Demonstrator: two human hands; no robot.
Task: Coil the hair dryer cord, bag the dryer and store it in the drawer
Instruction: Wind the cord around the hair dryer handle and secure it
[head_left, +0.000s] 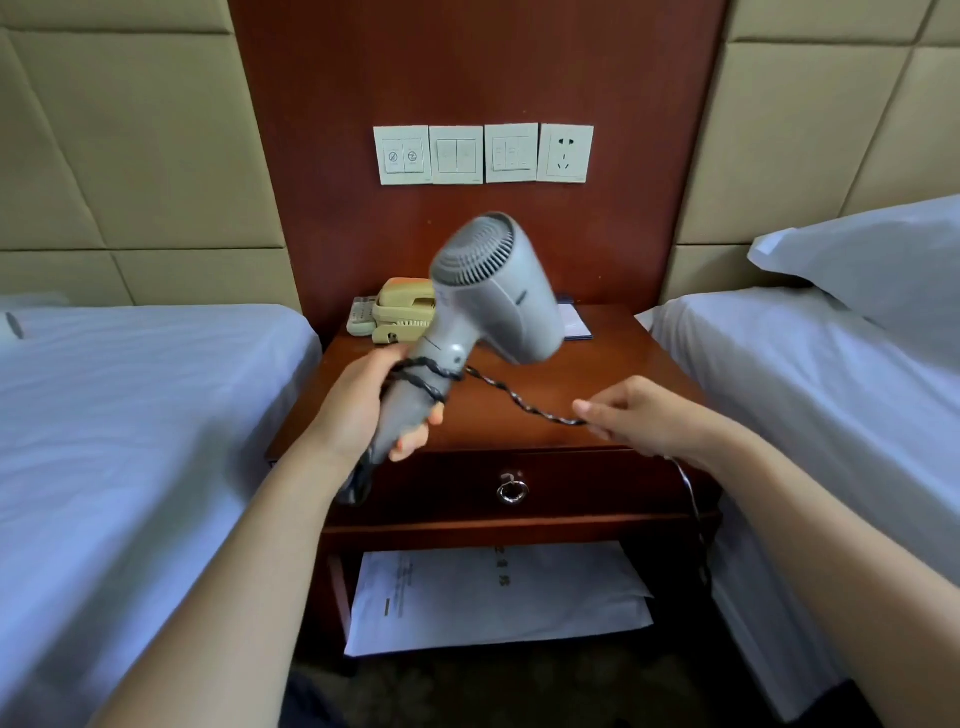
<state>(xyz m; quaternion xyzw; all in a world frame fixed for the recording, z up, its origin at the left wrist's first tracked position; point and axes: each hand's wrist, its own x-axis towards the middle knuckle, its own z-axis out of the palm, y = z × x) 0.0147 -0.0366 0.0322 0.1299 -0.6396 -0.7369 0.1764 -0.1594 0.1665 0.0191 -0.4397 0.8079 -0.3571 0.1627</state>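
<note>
My left hand (363, 410) grips the handle of a grey hair dryer (493, 296), held up over the nightstand with its rear grille facing me. The black twisted cord (511, 397) is looped a couple of times around the handle and runs right to my right hand (639, 415), which pinches it. From there the cord drops down the nightstand's right side. The drawer (571, 488) with a metal ring pull (512, 491) is closed below my hands. No bag is in view.
The wooden nightstand (613, 374) stands between two white beds (130, 415) (831, 389). A beige telephone (402, 312), a remote (362, 314) and a card (574, 322) lie at its back. Papers (493, 597) sit on the lower shelf. Wall switches and a socket (565, 153) are above.
</note>
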